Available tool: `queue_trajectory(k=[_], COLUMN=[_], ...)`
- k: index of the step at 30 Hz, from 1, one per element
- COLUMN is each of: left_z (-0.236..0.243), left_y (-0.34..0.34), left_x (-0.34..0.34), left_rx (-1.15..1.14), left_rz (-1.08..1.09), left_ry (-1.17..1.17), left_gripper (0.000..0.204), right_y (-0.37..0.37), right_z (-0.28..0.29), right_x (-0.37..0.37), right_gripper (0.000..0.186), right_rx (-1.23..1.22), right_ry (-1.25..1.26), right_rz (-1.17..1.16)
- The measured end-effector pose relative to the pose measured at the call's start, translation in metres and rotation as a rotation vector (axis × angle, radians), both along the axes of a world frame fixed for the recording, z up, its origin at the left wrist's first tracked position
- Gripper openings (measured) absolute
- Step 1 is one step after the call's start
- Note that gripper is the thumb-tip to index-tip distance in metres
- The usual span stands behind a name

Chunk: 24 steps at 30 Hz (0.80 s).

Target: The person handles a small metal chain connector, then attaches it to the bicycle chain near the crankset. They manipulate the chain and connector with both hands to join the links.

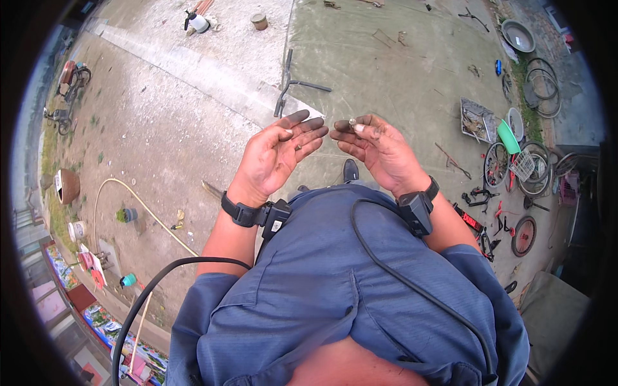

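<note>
Over the bare ground of the yard, our two blackened hands hang side by side, apart, palms turned up. Our right hand (pixel 381 149) has thumb and forefinger pinched together on one small shiny piece (pixel 352 121), at the inner edge of that hand, level with the fingertips of our left hand (pixel 273 161). The left fingers stand loosely apart, half cupped, and one tiny brownish bit (pixel 298 147) seems to rest against them; we cannot tell whether they grip it.

We judge the pinch the weak point: grease on the skin could let so small a piece slip, and with nothing under it, it could drop and be lost in the grit. Tipping the left palm could spill the bit too.

Counting, we find two wrist units, one on each wrist, one black handlebar (pixel 297 85) on the ground just beyond the hands, one white spray bottle (pixel 198 23), one green basin (pixel 507 137) and one red-rimmed wheel (pixel 524 236).
</note>
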<state>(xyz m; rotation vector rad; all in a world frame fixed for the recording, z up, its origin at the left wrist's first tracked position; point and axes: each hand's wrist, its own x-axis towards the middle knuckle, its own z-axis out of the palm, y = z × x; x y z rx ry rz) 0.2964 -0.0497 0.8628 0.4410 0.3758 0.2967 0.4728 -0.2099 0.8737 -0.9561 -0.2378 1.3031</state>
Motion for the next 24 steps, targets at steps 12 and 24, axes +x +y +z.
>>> queue_trajectory(k=[12,24], left_z=[-0.014,-0.022], left_y=[-0.001,-0.019], left_x=[-0.006,0.027], left_rx=[-0.021,-0.012], left_rz=[0.025,-0.21], left_ry=[0.025,0.208], left_gripper=[0.046,0.061], right_y=[0.006,0.019], right_z=[-0.004,-0.001], right_x=[-0.003,-0.012], right_gripper=[0.02,0.017], right_rx=[0.017,0.04], right_ry=[0.038,-0.155], right_rz=[0.029,0.218])
